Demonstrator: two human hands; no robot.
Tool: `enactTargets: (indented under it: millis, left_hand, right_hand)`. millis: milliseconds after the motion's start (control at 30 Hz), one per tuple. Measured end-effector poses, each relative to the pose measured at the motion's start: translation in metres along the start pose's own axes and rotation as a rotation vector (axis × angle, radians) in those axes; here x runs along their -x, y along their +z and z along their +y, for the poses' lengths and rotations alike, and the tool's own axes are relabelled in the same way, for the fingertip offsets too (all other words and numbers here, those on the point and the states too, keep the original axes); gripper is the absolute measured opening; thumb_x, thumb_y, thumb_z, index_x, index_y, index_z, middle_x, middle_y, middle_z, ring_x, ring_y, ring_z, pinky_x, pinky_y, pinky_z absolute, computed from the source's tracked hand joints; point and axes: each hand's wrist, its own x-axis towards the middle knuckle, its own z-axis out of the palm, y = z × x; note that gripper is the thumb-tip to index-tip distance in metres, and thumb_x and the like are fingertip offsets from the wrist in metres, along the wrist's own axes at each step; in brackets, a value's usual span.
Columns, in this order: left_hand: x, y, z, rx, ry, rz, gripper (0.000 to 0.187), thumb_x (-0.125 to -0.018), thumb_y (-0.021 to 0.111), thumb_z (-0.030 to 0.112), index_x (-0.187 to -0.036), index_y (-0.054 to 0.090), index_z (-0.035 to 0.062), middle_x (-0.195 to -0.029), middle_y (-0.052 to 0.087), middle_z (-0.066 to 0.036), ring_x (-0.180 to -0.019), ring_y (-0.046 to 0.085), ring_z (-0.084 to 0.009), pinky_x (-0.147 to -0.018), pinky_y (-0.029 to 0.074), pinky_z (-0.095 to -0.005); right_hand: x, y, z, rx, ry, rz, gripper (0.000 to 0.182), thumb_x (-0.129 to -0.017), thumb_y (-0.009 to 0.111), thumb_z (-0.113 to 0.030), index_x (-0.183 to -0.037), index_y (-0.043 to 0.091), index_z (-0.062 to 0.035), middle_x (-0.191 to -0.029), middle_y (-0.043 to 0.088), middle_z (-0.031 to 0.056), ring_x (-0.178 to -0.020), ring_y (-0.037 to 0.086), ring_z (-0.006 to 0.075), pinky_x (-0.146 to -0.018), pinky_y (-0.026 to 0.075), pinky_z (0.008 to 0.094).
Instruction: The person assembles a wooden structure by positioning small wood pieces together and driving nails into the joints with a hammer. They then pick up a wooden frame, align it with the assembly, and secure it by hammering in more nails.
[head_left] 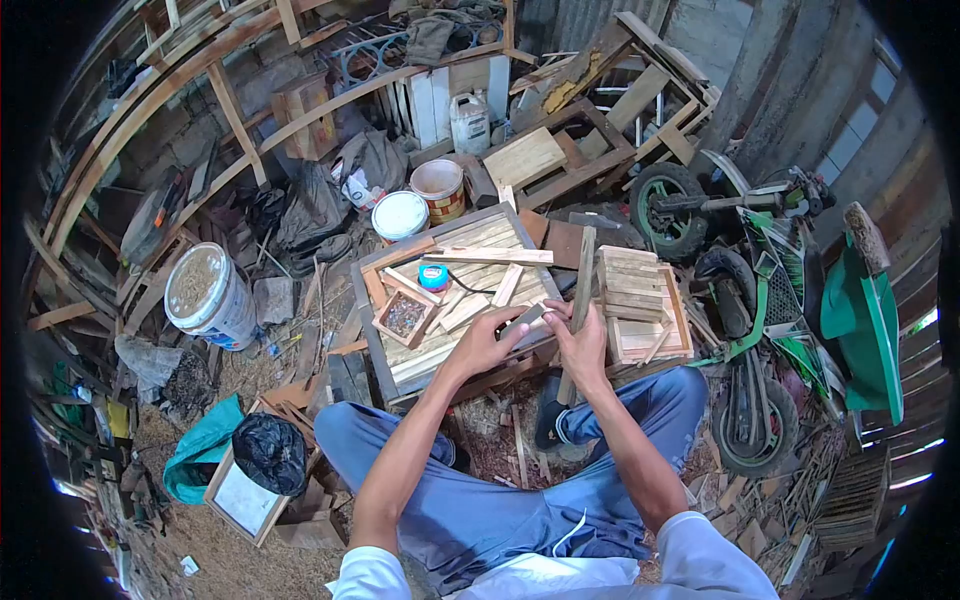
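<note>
My left hand (481, 345) is closed around a small greyish wooden block (524, 319), over the near right part of a low slatted wooden table. Just right of it, my right hand (581, 347) has its fingers curled at a long wooden stick (583, 275), which runs away from me past the hand and shows again below it. The right thumb and fingertips lie close to the block's far end. On the table (410, 372) are a blue-and-red tape measure (433, 277), a small wooden box of nails or screws (404, 314) and several loose wooden strips (490, 256).
A slatted wooden crate (632, 285) stands right of the table, with a green small motorbike (745, 330) and a green wheelbarrow (862, 320) beyond. Buckets (400, 215) stand behind; another bucket (205, 300) is at left. Scrap wood and shavings cover the floor (240, 400).
</note>
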Motion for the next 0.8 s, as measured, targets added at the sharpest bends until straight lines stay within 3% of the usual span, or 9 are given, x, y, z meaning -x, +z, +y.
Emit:
enactTargets:
  millis: [33,133,167,233,267,400,467,667,800]
  left_hand:
    - [0.001,0.0,-0.006,-0.021,0.049,0.034,0.044,-0.095,0.061,0.029,-0.126,0.061,-0.0021,-0.108,0.069,-0.019,-0.093,0.067,-0.0268,-0.084,0.05,-0.0368]
    - [0.007,-0.011,-0.014,0.21,-0.206,0.041,0.046,-0.096,0.06,0.03,-0.129,0.059,-0.0013,-0.093,0.068,-0.011,-0.075,0.063,-0.0168,-0.07,0.05,-0.0315]
    - [0.01,-0.016,-0.015,0.205,-0.239,0.09,0.046,-0.097,0.06,0.031,-0.131,0.058,0.0,-0.084,0.063,-0.004,-0.065,0.056,-0.0093,-0.06,0.047,-0.0273]
    - [0.01,-0.031,-0.015,0.182,-0.316,0.107,0.045,-0.098,0.059,0.031,-0.133,0.058,0.002,-0.085,0.064,-0.004,-0.067,0.057,-0.01,-0.062,0.047,-0.0273]
    - [0.01,-0.037,-0.022,0.2,-0.331,0.128,0.045,-0.098,0.059,0.03,-0.133,0.057,0.0022,-0.084,0.064,-0.004,-0.067,0.057,-0.01,-0.062,0.047,-0.0271]
    - [0.012,-0.047,-0.043,0.284,-0.371,0.192,0.046,-0.098,0.059,0.03,-0.135,0.055,0.0026,-0.082,0.063,-0.003,-0.067,0.057,-0.0102,-0.062,0.047,-0.0265]
    - [0.012,-0.051,-0.042,0.294,-0.38,0.191,0.042,-0.1,0.057,0.03,-0.13,0.055,0.0005,-0.094,0.065,-0.005,-0.072,0.059,-0.0095,-0.065,0.048,-0.0254]
    - [0.016,-0.055,-0.043,0.368,-0.352,0.201,0.044,-0.097,0.061,0.03,-0.131,0.057,0.0023,-0.083,0.062,-0.003,-0.067,0.058,-0.0094,-0.062,0.047,-0.0258]
    - [0.019,-0.061,-0.048,0.368,-0.353,0.175,0.044,-0.096,0.062,0.03,-0.131,0.057,0.0025,-0.083,0.063,-0.003,-0.068,0.058,-0.0093,-0.062,0.047,-0.026]
  right_hand:
    - [-0.001,0.001,0.001,-0.005,-0.009,-0.008,0.022,-0.087,0.07,-0.009,-0.093,0.05,-0.001,-0.097,0.072,0.0167,-0.083,0.07,0.0252,-0.071,0.053,0.0359]
    - [-0.008,-0.003,0.003,0.417,0.07,-0.03,0.023,-0.089,0.07,-0.013,-0.095,0.053,0.0008,-0.083,0.07,0.0133,-0.074,0.067,0.0153,-0.063,0.052,0.0309]
    - [-0.009,0.0,0.01,0.429,0.049,-0.033,0.024,-0.088,0.07,-0.016,-0.095,0.054,0.0007,-0.08,0.069,0.0137,-0.074,0.067,0.0177,-0.064,0.052,0.0331]
    - [-0.015,0.008,0.028,0.455,-0.002,-0.036,0.026,-0.088,0.071,-0.021,-0.093,0.056,0.0005,-0.074,0.066,0.0146,-0.074,0.068,0.0225,-0.066,0.051,0.0376]
    - [-0.016,0.013,0.034,0.448,0.029,-0.066,0.026,-0.087,0.071,-0.021,-0.095,0.057,0.0004,-0.076,0.066,0.0165,-0.077,0.068,0.0314,-0.071,0.051,0.0437]
    - [-0.026,0.039,0.057,0.53,0.082,-0.136,0.038,-0.084,0.074,-0.026,-0.099,0.055,0.0041,-0.089,0.067,0.0218,-0.084,0.066,0.0402,-0.076,0.051,0.0469]
    - [-0.03,0.055,0.056,0.622,0.106,-0.113,0.044,-0.084,0.075,-0.029,-0.101,0.054,0.0057,-0.092,0.066,0.0231,-0.086,0.066,0.041,-0.078,0.051,0.0471]
    - [-0.049,0.105,0.051,0.749,0.217,-0.026,0.065,-0.078,0.078,-0.037,-0.114,0.05,0.01,-0.112,0.058,0.0296,-0.111,0.055,0.0431,-0.092,0.046,0.0508]
    - [-0.058,0.114,0.071,0.838,0.177,0.005,0.062,-0.078,0.078,-0.03,-0.115,0.048,0.01,-0.108,0.059,0.0284,-0.107,0.058,0.0419,-0.09,0.047,0.0496]
